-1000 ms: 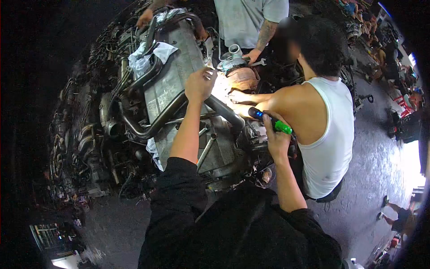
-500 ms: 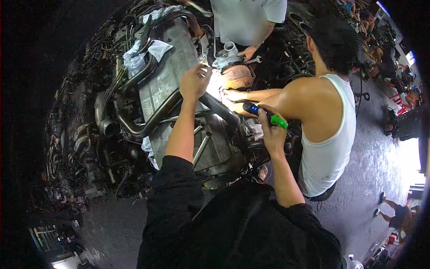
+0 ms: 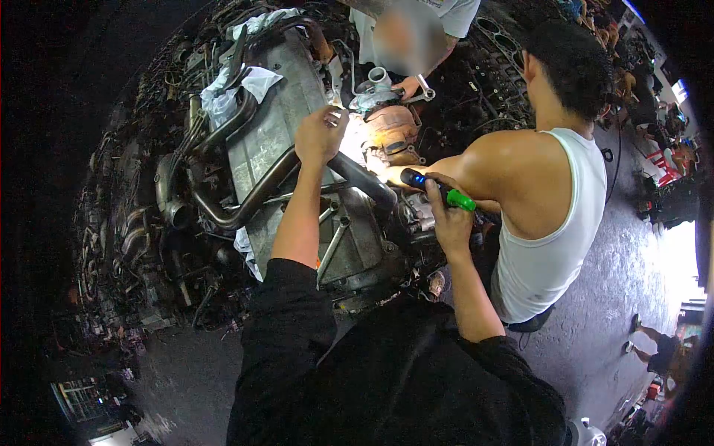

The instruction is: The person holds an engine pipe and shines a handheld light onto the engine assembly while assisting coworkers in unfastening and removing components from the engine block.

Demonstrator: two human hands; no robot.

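Note:
My right hand (image 3: 451, 219) is wrapped round a black flashlight (image 3: 416, 178) with a green end and a small blue light. Its bright beam falls on a rusty turbocharger housing (image 3: 392, 128) on the engine. My left hand (image 3: 318, 137) is raised over the engine's grey metal cover (image 3: 279, 74), beside the lit area. Its fingers are curled together; whatever they hold, if anything, cannot be made out. A dark bent metal pipe (image 3: 260, 189) runs beneath my left wrist.
On the right a person in a white tank top (image 3: 550, 245) reaches in towards the housing. At the top another person's hand (image 3: 407, 88) is by a wrench (image 3: 425, 93). White plastic (image 3: 260, 80) wraps some pipe ends. Piled engine parts (image 3: 141, 245) lie left.
The tank-top person's arm has drawn back from the lit housing, exposing more of it. The wrench at the top has turned. My hands have barely moved.

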